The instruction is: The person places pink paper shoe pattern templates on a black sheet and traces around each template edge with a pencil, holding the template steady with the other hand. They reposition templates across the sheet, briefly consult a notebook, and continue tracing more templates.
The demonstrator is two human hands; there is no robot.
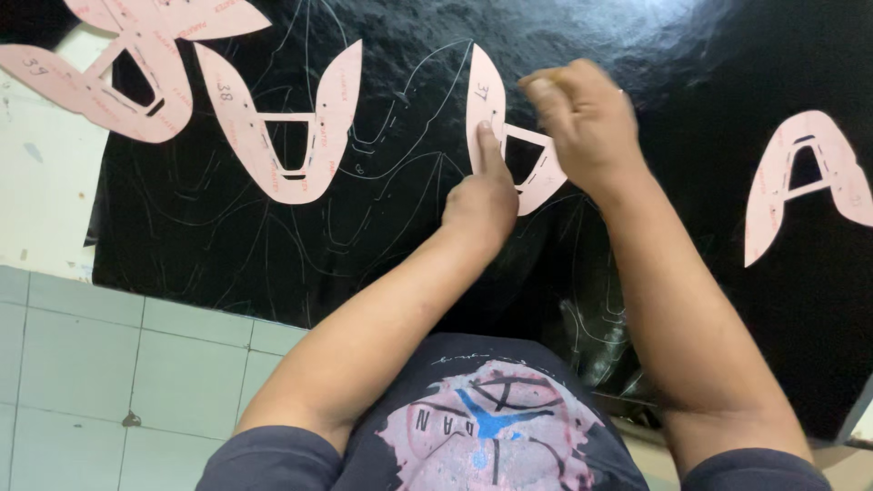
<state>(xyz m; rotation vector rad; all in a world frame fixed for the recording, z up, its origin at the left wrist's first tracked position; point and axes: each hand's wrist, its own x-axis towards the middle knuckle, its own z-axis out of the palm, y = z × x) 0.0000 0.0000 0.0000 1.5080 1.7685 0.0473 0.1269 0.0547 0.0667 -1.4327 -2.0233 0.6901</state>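
Note:
A large black sheet [691, 55] covers the table, with thin traced outlines on it. A pink cardboard pattern piece [485, 95], shaped like a U with a cut-out window, lies on it at centre. My left hand [482, 195] presses one extended finger onto this pattern, the other fingers curled. My right hand [587, 118] hovers over the pattern's right side with its fingers closed as if pinching a thin tool; any tool is hidden or blurred.
Three more pink patterns lie on the sheet: one U-shaped [282, 123] left of centre, one [118, 73] at the top left, one [805, 173] at the right. The white table edge [41, 191] and tiled floor [109, 364] lie to the left.

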